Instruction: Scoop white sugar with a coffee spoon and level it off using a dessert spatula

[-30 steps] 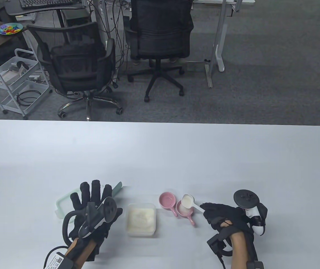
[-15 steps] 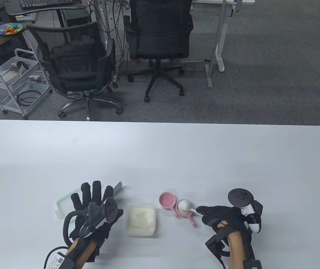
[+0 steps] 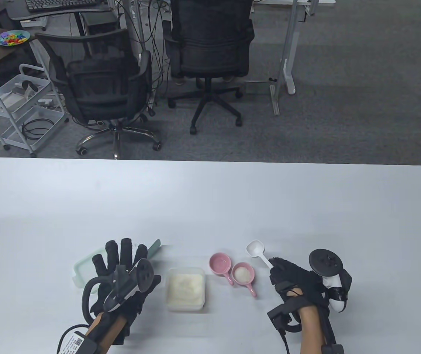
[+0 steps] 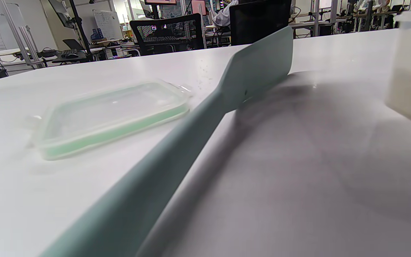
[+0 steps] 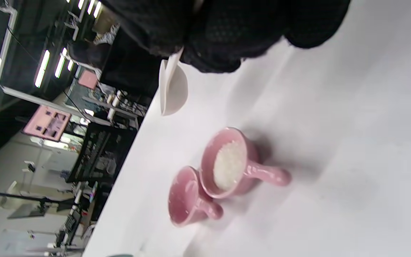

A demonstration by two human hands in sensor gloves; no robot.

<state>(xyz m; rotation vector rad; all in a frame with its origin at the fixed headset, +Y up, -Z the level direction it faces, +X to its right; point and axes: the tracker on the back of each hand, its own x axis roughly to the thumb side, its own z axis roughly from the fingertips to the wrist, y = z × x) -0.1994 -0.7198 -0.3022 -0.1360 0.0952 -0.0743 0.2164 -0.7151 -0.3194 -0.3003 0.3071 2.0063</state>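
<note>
My right hand (image 3: 276,268) pinches the handle of the white coffee spoon (image 3: 256,250); its bowl is empty and held above the table, behind and right of two pink cups. The nearer pink cup (image 3: 242,274) holds white sugar and the farther pink cup (image 3: 220,263) is empty. In the right wrist view the spoon (image 5: 172,89) hangs from my fingers (image 5: 227,32) above the sugared cup (image 5: 228,164). The clear sugar container (image 3: 185,288) stands between my hands. My left hand (image 3: 121,258) lies flat with spread fingers over the green dessert spatula (image 3: 155,247), which lies on the table (image 4: 255,67).
A clear lid with a green rim (image 3: 85,267) lies under and left of my left hand, also in the left wrist view (image 4: 112,114). The white table (image 3: 210,206) stretches far behind. Office chairs stand beyond its far edge.
The right hand turned the spoon over the nearer pink cup and the sugar went into it. It then carried the emptied spoon back and to the right. The left hand stayed still.
</note>
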